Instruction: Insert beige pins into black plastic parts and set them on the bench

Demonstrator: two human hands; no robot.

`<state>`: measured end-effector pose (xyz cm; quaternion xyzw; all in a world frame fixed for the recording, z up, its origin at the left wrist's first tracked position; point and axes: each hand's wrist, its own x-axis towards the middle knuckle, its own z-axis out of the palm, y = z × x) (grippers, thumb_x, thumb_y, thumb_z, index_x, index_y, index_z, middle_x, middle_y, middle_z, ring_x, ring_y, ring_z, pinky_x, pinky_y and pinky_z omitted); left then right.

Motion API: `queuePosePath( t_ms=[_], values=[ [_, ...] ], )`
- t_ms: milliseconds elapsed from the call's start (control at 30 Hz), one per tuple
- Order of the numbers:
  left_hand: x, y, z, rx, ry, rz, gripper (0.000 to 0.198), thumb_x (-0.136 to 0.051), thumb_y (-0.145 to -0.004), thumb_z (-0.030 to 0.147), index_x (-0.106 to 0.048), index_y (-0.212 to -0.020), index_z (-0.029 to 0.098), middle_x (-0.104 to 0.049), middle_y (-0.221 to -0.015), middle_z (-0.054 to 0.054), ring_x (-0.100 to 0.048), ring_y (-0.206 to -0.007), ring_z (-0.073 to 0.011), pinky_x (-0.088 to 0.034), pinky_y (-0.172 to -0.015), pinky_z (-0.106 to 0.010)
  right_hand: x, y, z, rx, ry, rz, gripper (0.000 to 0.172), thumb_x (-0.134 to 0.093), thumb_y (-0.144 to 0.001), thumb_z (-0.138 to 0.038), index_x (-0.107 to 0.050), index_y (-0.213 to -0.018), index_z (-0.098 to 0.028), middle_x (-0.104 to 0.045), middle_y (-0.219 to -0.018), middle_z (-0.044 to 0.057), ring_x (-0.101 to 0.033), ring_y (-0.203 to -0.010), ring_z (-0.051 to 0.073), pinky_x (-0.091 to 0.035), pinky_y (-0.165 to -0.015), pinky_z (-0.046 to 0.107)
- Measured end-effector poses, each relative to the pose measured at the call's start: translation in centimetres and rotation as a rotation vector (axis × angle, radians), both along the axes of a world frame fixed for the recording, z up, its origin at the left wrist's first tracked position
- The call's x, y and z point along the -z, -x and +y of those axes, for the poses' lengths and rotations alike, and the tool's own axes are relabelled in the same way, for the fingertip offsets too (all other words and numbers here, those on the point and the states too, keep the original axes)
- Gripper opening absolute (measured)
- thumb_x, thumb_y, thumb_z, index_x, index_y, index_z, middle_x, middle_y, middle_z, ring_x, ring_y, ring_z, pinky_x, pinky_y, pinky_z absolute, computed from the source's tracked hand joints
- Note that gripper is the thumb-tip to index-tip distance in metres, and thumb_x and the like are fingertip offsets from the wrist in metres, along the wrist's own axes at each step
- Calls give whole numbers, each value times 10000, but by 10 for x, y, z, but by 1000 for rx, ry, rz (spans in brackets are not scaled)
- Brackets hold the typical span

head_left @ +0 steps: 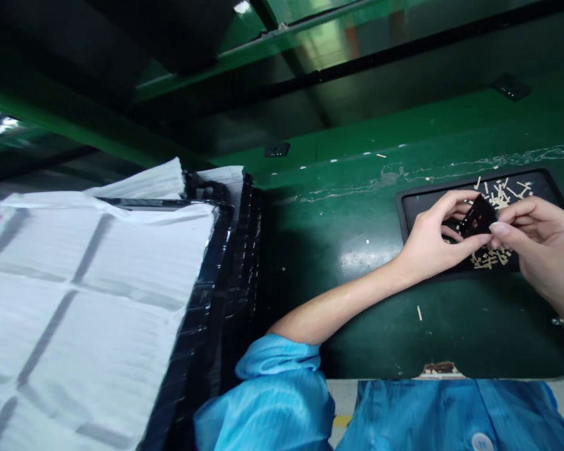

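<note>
A small glossy black part (478, 216) is held up over a shallow black tray (416, 203) at the right. My left hand (439, 235) grips its left side between thumb and fingers. At its right edge, the thumb and index finger of my right hand (538, 235) are pinched together; anything tiny between them is too small to make out. Many small pale strips (491, 258) lie scattered in the tray below both hands.
Stacked black trays (220, 250) topped with white sheeting (122, 326) stand at the left. Loose strips dot the green tabletop (338, 313). Sockets (277, 150) (511, 87) sit towards the back, beneath a green frame (244, 59).
</note>
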<state>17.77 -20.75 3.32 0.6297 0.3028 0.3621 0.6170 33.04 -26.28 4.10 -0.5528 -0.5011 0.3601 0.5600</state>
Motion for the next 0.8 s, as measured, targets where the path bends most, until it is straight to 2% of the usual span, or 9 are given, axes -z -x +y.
queuePosePath(
  t_ms=[333, 400, 467, 500, 567, 667, 733, 800],
  values=[
    [-1, 1, 2, 27, 34, -40, 467, -689, -722, 192, -542, -1165, 184, -620, -1124, -85, -585, -1053, -200, -528, -618, -179, -5, 1, 1, 5, 52, -86, 143, -769, -684, -185, -649, -761, -195, -619, -661, -19, -577, -568, 98, -479, -531, 214],
    [-3, 5, 6, 42, 48, -60, 365, -617, -805, 270, -558, -1151, 174, -651, -1082, -89, -631, -941, -174, -521, -587, -194, -5, 1, 1, 12, 40, -88, 91, -729, -741, -215, -642, -760, -194, -604, -619, -22, -561, -541, 99, -469, -521, 224],
    [-6, 10, 13, 35, 55, -28, 280, -511, -885, 366, -607, -1033, 149, -683, -981, -85, -647, -743, -135, -493, -525, -208, -4, 0, 2, 22, 17, -107, 68, -686, -789, -236, -639, -762, -196, -597, -606, -22, -558, -539, 102, -462, -518, 228],
    [-7, 13, 18, 9, 47, 16, 303, -470, -907, 400, -622, -940, 140, -690, -904, -76, -629, -647, -118, -467, -492, -211, -4, -1, 2, 23, 6, -125, 70, -674, -799, -242, -638, -761, -197, -598, -610, -20, -561, -544, 105, -460, -516, 230],
    [-9, 14, 34, -100, -16, 153, 361, -465, -913, 429, -604, -746, 141, -651, -696, -35, -566, -507, -94, -397, -447, -211, -2, -2, 3, 11, -2, -178, 75, -658, -804, -254, -639, -758, -197, -602, -617, -16, -567, -550, 112, -458, -510, 234],
    [-10, 6, 71, -303, -147, 337, 410, -515, -901, 387, -512, -562, 157, -470, -473, 28, -468, -414, -78, -311, -446, -219, 2, -1, 5, -14, 22, -289, 88, -637, -798, -276, -636, -750, -202, -605, -611, -16, -558, -538, 116, -431, -485, 230],
    [-12, -3, 105, -383, -123, 358, 400, -510, -911, 332, -492, -548, 164, -423, -438, 40, -421, -392, -77, -288, -458, -230, 6, 1, 5, -27, 27, -378, 97, -619, -798, -281, -634, -740, -205, -605, -605, -17, -538, -520, 111, -402, -468, 224],
    [-15, -8, 139, -449, -26, 304, 379, -481, -929, 303, -495, -575, 170, -411, -424, 46, -381, -389, -77, -274, -468, -237, 10, 3, 5, -59, 11, -477, 95, -604, -806, -267, -635, -741, -205, -601, -592, -21, -503, -487, 102, -378, -457, 224]
  ],
)
